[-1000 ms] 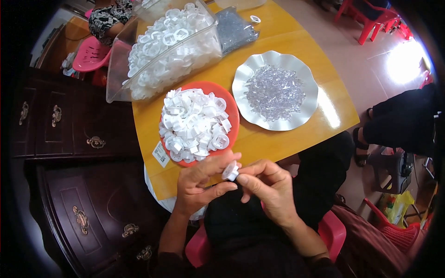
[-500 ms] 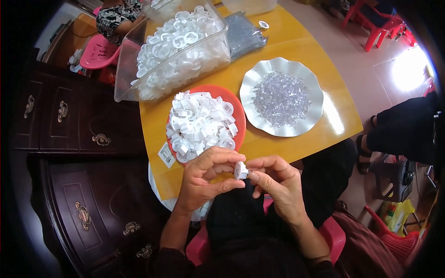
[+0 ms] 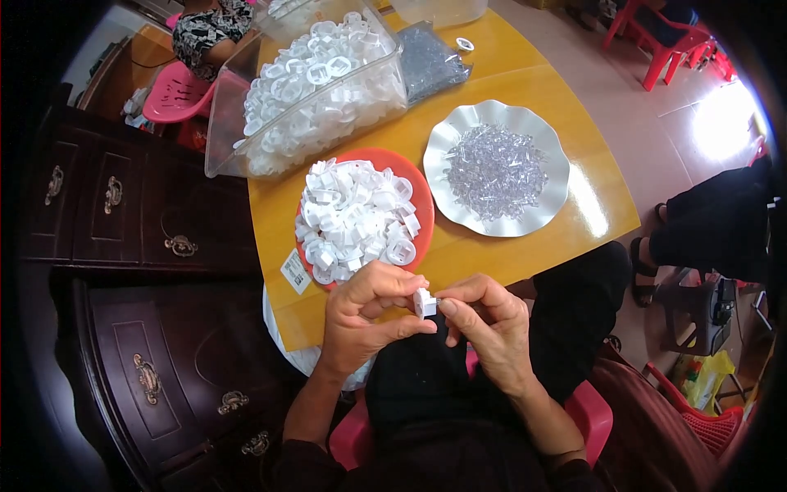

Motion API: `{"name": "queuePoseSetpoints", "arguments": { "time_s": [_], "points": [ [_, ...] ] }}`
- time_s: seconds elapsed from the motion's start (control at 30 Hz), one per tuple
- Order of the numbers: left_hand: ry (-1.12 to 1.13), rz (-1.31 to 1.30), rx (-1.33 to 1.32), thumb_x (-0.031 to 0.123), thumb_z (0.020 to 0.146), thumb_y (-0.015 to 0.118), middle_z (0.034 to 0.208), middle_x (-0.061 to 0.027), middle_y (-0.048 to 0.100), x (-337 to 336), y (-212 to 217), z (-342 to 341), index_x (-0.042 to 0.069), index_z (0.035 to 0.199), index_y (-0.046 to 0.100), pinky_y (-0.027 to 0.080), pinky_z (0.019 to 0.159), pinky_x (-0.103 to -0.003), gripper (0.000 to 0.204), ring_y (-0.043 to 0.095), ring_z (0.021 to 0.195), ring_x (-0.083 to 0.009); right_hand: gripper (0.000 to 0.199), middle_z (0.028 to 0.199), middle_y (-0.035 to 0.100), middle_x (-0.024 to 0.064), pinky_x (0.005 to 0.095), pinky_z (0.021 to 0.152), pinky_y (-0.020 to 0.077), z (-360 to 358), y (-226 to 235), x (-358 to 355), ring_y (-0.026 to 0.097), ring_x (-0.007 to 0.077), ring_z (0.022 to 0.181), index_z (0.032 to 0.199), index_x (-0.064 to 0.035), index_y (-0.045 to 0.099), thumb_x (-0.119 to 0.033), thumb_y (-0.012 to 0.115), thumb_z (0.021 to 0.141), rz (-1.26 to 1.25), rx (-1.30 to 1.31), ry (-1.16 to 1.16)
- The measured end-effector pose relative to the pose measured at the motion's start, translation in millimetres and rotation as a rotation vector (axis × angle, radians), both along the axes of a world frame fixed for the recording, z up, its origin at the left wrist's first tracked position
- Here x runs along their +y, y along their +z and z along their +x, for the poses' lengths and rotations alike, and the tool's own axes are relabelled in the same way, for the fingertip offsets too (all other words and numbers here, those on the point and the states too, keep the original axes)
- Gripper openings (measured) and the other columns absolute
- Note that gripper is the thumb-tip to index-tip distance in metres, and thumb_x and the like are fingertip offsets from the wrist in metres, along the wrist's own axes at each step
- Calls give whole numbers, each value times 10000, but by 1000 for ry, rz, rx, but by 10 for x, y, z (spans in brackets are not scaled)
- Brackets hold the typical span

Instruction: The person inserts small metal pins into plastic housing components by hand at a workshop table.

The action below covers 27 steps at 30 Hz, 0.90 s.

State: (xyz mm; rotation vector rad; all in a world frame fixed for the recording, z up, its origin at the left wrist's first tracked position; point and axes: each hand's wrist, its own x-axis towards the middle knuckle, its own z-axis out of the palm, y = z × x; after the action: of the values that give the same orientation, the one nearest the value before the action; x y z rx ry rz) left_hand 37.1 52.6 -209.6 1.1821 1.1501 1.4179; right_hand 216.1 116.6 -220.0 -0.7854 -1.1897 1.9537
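Hands meet over the lap at the yellow table's [image 3: 525, 254] near edge, the left hand [image 3: 365, 316] and right hand [image 3: 488, 324] both pinching a small white plastic piece [image 3: 425, 302] between thumb and fingertips. Just beyond the fingers sits a red plate [image 3: 422, 201] heaped with white pieces, a white scalloped plate [image 3: 557, 156] of clear bits to its right. Farthest, a clear bin [image 3: 238, 123] holds white rings; nothing blocks the grip.

Dark wooden drawers [image 3: 147, 246] (brass handles), red chair [image 3: 668, 41]
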Motion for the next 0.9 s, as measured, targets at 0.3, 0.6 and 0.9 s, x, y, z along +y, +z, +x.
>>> {"name": "queuePoseSetpoints", "arguments": {
  "time_s": [0.3,0.6,0.9],
  "points": [
    [48,-25,14,-135,681,808,1111,-116,603,-37,-77,118,-6,1106,631,571,888,-297,478,640,1025,-173,91,916,672,78,194,575,506,-6,-93,-113,609,75,667,974,29,652,-53,657,934,-10,24,-104],
    [82,13,20,-153,708,777,1109,-111,588,12,-72,224,-17,1114,631,566,878,-294,452,629,1012,-172,109,935,676,92,215,617,529,47,-86,-66,620,94,688,1006,36,650,-51,648,941,-4,13,-102],
    [34,-66,-259,-143,809,703,1091,-105,600,97,-77,153,-52,1202,565,557,910,-317,427,643,1042,-190,227,983,675,79,234,664,552,86,-30,75,609,92,821,1118,42,641,-136,544,1017,-217,140,12]
  ]
}}
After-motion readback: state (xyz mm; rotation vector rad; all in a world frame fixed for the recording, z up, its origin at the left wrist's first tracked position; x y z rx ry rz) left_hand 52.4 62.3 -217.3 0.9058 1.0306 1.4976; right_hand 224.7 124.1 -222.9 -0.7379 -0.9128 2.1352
